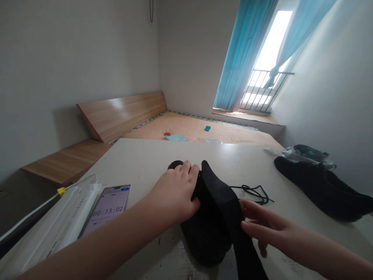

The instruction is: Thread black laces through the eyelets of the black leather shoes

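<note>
left hand [182, 188] grips the black fabric shoe [205, 243] right beneath it, apparently to steady it; right hand [260, 223] meets the long flat black strip [223, 190] beside that grip, perhaps guiding it, pinched or not i can't tell.

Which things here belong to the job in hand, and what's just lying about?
Job, likely:
- black shoe, in the left hand
- long black piece, at the right hand
- loose black lace
- second black shoe

Lying about, likely:
- phone showing a timer
- clear plastic case
- small teal item
</note>
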Demonstrator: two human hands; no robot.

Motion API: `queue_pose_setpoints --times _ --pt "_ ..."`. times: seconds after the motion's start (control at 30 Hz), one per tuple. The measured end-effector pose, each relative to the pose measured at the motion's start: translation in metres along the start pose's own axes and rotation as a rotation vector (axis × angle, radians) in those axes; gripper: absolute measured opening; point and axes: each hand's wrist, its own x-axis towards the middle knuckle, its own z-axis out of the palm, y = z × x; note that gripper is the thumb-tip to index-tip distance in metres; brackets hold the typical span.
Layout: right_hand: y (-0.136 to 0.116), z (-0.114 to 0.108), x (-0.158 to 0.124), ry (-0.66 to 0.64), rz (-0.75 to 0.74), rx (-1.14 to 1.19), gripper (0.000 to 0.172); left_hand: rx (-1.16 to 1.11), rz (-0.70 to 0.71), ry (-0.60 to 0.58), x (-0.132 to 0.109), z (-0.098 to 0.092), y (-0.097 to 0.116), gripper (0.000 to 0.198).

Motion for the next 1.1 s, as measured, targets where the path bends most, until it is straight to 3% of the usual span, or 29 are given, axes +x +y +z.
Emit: queue_pose_setpoints --times 0.1,0.2,0.3,0.43,0.53,0.67,0.77,0.87,1.0,1.1 --pt "-0.008 0.014 0.003 0.112 -0.087 0.118 0.084 0.011 -0.022 0.015 0.003 -0.001 0.001 0.042" --pt "-0.014 0.026 0.006 0.176 -0.215 0.111 0.082 0.036 -0.036 0.013 0.004 -0.007 0.001 0.025" --pt "-0.015 0.031 0.007 0.286 -0.257 -0.069 0.076 0.069 -0.047 0.013 0.005 -0.012 0.0 0.023" --pt "-0.013 0.035 0.004 0.343 -0.228 -0.329 0.085 0.104 -0.06 0.024 0.008 -0.015 -0.003 0.024" --pt "-0.01 0.039 -0.002 0.378 -0.323 -0.522 0.09 0.119 -0.065 0.017 0.009 -0.016 -0.004 0.024" --pt "-0.004 0.034 -0.012 0.408 -0.479 -0.692 0.073 0.11 -0.054 0.004 0.003 -0.018 0.001 0.026" --pt "-0.006 0.021 -0.019 0.467 -0.484 -0.611 0.056 0.085 -0.039 0.008 -0.003 -0.018 0.005 0.032" --pt "-0.012 0.008 -0.022 0.58 -0.476 -0.526 0.047 0.039 0.008 0.017 -0.007 -0.021 0.005 0.025" --pt "-0.01 0.004 -0.022 0.552 -0.399 -0.608 0.055 -0.005 0.129 0.006 -0.008 -0.026 0.003 0.02" --pt "0.006 0.002 -0.025 0.448 -0.388 -0.735 0.061 0.024 0.135 -0.07 -0.011 -0.028 0.001 0.025"
